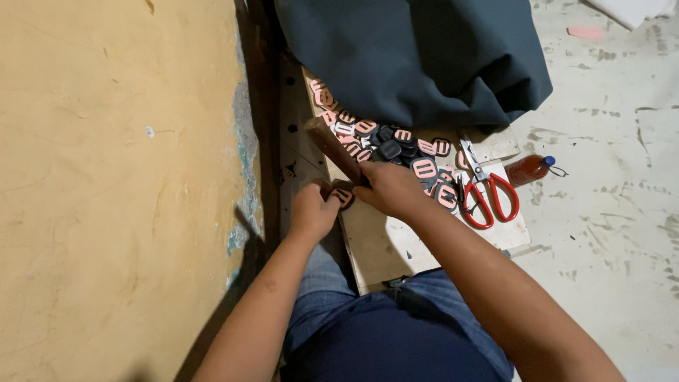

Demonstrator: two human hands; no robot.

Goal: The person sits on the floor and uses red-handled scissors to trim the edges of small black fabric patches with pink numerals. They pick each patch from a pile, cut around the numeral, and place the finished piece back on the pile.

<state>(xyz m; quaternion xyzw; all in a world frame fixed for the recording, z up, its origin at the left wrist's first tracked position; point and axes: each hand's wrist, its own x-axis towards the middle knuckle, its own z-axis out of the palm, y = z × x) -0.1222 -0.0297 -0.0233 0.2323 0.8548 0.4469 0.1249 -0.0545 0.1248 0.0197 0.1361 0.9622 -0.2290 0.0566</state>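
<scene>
Buckle [344, 196] sits pinched in our left hand [312, 209] on the worktop [385, 244]; our right hand [390, 187] grips a wooden stick [332, 148]. At one o'clock, a pile of buckles [396, 145] waits unworked.

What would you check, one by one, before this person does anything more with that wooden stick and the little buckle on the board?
1. Right hand grips the wooden stick: ok.
2. Left hand pinches the small buckle piece at the board's near edge: ok.
3. Left fingers clear of the stick's end: cannot tell, they sit very close.
4. Board rests flat over the lap: ok.
5. Red-handled scissors lie apart from both hands: ok.
6. Pile of buckles is beside the working spot, crowding it: not ok.
</scene>
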